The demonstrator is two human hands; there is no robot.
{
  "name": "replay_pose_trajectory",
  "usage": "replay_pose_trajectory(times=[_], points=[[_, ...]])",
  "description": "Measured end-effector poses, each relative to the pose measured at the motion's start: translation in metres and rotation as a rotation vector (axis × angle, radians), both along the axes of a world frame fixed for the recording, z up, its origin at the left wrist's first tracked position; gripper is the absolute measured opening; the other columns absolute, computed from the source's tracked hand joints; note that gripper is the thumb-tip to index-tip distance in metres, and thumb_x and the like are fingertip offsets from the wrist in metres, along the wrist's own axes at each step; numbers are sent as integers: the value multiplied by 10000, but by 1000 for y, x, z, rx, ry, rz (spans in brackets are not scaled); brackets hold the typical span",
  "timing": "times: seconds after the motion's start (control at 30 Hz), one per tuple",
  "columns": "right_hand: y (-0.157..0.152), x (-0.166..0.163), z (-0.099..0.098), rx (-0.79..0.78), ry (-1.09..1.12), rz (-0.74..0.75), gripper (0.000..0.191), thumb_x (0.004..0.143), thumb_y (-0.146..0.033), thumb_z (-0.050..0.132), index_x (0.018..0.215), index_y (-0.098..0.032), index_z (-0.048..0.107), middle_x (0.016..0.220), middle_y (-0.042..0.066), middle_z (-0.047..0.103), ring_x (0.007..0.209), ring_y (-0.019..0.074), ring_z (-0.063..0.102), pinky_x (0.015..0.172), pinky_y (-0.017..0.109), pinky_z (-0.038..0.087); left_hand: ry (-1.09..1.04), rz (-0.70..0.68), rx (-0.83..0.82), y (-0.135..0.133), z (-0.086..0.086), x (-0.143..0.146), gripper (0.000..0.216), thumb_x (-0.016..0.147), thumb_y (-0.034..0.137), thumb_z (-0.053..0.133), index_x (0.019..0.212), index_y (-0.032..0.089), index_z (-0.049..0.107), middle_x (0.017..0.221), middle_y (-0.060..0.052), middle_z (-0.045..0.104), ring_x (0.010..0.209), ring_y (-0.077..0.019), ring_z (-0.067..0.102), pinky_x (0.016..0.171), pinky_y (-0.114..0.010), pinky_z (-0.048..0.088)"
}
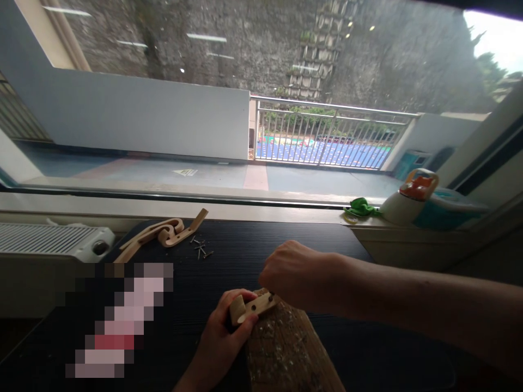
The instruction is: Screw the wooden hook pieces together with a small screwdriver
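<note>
My left hand (223, 332) is closed around the curled end of a bent wooden piece (261, 308), thumb on the near side and fingers on the far side. Dark holes show along the piece's flat part, which lies across the far end of a worn wooden block (281, 351). Just above the far tip of that piece, my right hand (286, 272) is closed in a fist. Its fingers are turned away, so whatever it grips is hidden. The block's top is pitted and scattered with small shiny bits.
Several nails or screws (200, 250) lie on the black table (241, 256). Behind them are more curled wooden strips (171, 231). A radiator (53, 239) stands left. On the windowsill are a green cloth (362, 207) and a white jug (402, 207). The lower left is pixelated.
</note>
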State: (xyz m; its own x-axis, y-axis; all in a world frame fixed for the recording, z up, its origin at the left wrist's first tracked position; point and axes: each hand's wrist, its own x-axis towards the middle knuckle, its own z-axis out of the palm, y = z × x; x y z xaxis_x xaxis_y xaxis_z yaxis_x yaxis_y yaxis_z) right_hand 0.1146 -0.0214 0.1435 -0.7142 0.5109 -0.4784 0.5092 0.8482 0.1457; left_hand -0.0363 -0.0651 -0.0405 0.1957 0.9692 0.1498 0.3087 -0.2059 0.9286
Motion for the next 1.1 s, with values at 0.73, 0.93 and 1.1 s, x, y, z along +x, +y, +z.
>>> replay_pose_trajectory(times=[0.73, 0.93, 1.1], points=[[-2, -1, 0, 25, 31, 27, 148, 713, -53, 550, 743, -144, 663, 691, 51, 666, 637, 163, 608, 475, 226, 366, 16, 36, 12, -1, -2, 1, 252, 744, 310, 594, 977, 216, 567, 951, -23, 640, 876, -186, 609, 838, -307, 478], [0, 6, -4, 11, 24, -60, 145, 727, -71, 541, 789, -121, 662, 725, 68, 673, 663, 166, 618, 498, 234, 358, -29, 24, -4, 0, 0, 2, 234, 749, 296, 587, 965, 208, 594, 985, -34, 642, 929, -193, 602, 852, -304, 474], [2, 15, -5, -23, 62, -200, 190, 790, -187, 501, 853, -128, 670, 771, 86, 684, 721, 176, 622, 561, 252, 382, -57, 43, 3, -1, -2, 2, 258, 740, 287, 597, 982, 196, 594, 986, -44, 646, 945, -200, 603, 881, -322, 467]])
